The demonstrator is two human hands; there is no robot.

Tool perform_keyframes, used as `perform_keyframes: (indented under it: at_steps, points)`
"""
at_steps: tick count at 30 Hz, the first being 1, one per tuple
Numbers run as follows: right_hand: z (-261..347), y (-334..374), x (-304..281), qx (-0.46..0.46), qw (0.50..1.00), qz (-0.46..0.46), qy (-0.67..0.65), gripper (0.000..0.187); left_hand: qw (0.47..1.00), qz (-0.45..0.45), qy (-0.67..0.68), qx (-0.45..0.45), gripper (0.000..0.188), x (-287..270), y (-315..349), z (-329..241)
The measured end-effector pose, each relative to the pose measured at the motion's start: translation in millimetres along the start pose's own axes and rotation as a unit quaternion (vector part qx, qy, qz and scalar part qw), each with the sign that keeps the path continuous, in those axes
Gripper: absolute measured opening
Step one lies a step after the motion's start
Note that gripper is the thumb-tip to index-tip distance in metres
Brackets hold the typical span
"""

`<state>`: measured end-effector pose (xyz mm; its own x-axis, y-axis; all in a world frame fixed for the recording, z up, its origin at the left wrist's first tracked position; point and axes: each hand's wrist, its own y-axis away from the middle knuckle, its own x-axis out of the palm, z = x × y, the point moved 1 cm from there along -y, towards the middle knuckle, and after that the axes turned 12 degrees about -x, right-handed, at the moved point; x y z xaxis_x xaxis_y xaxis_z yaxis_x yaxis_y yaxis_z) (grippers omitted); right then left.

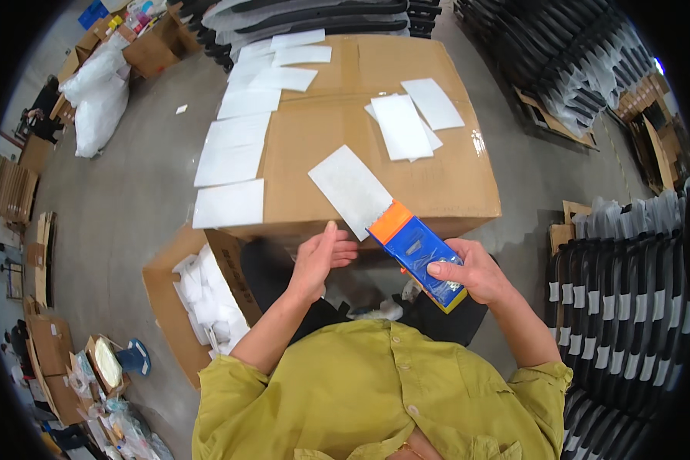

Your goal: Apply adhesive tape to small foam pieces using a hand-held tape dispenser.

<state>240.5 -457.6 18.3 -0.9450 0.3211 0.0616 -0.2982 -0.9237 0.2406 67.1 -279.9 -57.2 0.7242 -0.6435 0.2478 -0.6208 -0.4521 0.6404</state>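
My right hand [474,270] grips a flat blue box-shaped tool [429,264] with an orange end and a yellow edge at its bottom; I cannot make out its exact kind. Against the jagged orange end lies a white rectangular sheet [350,188], slanting over the near edge of a large cardboard box [322,130]. My left hand [326,257] is empty, fingers stretched out, just below the sheet and apart from it. Several white sheets [230,153] overlap in a row along the box's left side. A few more [402,126] lie loosely at its right.
An open carton [165,295] of white pieces stands at my lower left. Stacked black curved parts with white wrapping [621,307] rise at the right, with more stacks [544,54] behind. At far left are a white plastic bag [100,100] and a blue stool-like item [134,356].
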Motion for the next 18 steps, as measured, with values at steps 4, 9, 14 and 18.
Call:
perform_keyframes:
  at_steps: [4, 9, 14, 18]
  points:
    - [-17, 14, -1, 0.005, 1.000, 0.009, 0.005, 0.047, 0.991, 0.074, 0.098, -0.053, 0.054, 30, -13, -4]
    - [-32, 32, 3, 0.000, 1.000, -0.007, 0.016, 0.045, 0.993, 0.056, 0.101, 0.003, 0.034, 51, -21, 4]
    - [-27, 55, 12, -0.053, 0.997, -0.032, 0.055, 0.043, 0.978, 0.025, 0.201, 0.055, 0.032, 60, -12, -10]
    - [-27, 73, 9, -0.038, 0.995, -0.033, 0.082, 0.039, 0.979, 0.018, 0.195, 0.054, 0.037, 51, -15, -24]
